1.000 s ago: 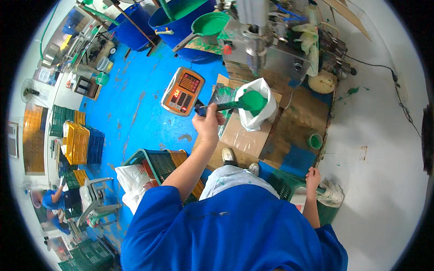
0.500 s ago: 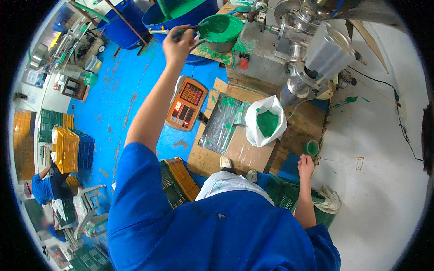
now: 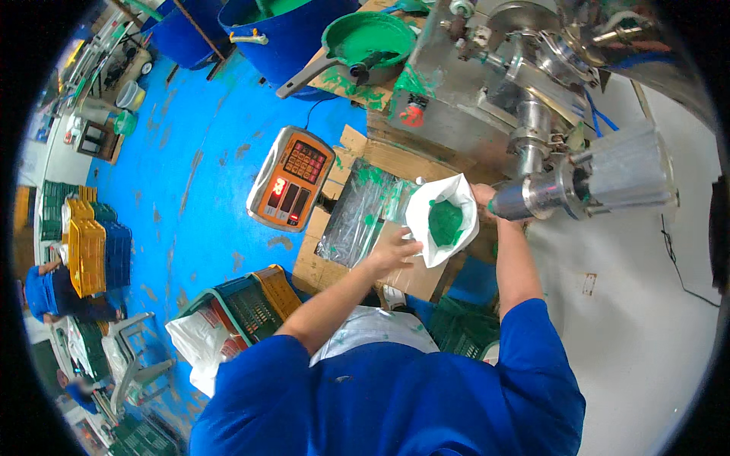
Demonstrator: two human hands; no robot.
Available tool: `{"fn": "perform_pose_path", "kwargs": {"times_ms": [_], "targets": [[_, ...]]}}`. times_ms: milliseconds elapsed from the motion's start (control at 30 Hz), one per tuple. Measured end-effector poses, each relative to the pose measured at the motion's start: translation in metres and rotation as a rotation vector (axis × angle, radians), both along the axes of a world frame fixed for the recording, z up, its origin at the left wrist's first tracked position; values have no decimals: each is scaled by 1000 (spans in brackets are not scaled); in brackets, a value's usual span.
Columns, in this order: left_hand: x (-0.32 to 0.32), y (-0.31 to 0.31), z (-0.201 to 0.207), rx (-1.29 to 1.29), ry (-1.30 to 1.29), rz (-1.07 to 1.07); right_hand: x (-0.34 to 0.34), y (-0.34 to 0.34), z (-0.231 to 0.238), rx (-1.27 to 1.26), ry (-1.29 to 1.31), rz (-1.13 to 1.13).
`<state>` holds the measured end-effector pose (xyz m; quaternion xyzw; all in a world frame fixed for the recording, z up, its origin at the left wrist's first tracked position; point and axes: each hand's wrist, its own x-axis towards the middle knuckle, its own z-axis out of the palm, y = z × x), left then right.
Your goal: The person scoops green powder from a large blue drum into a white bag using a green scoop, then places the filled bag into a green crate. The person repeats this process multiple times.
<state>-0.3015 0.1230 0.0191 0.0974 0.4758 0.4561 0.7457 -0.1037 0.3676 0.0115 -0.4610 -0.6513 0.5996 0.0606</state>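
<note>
A white plastic bag (image 3: 420,216) with green paste (image 3: 445,223) inside stands open-mouthed on the boards. At its near left side, my left hand (image 3: 392,252) reaches with fingers apart, holding nothing. My right hand (image 3: 482,194) is at the bag's right rim, beside the metal nozzle (image 3: 508,202). The nozzle covers part of that hand, so its grip is hidden. A long-handled pot (image 3: 325,45) of green paste sits farther off, with a dark-handled tool (image 3: 360,71) resting in it.
An orange scale (image 3: 292,178) stands left of the bag. A steel machine with a clear hopper (image 3: 627,175) occupies the right. Blue tubs (image 3: 285,42) are at the back, green crates (image 3: 239,308) near my left. One person (image 3: 47,292) is at far left.
My left hand has left the dark-handled tool at the pot and come down beside the bag. My right hand has moved up from near a small cup to the nozzle. The view has shifted.
</note>
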Motion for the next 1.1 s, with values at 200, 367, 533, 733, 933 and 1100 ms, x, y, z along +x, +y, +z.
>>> {"fn": "perform_pose_path", "kwargs": {"times_ms": [200, 367, 533, 733, 933, 1100], "targets": [[37, -3, 6, 60, 463, 133, 0, -8, 29, -162, 228, 23], [39, -77, 23, 14, 1309, 215, 12, -114, 83, 1051, -145, 250], [55, -167, 57, 65, 166, 735, 0, -219, 123, 465, 87, 79], [30, -272, 139, 441, -200, 1101, -84, -284, 181, -442, 417, 179], [29, -441, 225, 535, 31, 1424, -212, -439, 234, -658, 623, 579], [45, -501, 198, 323, 60, 1680, -292, -571, 228, -369, 565, 1018]]}}
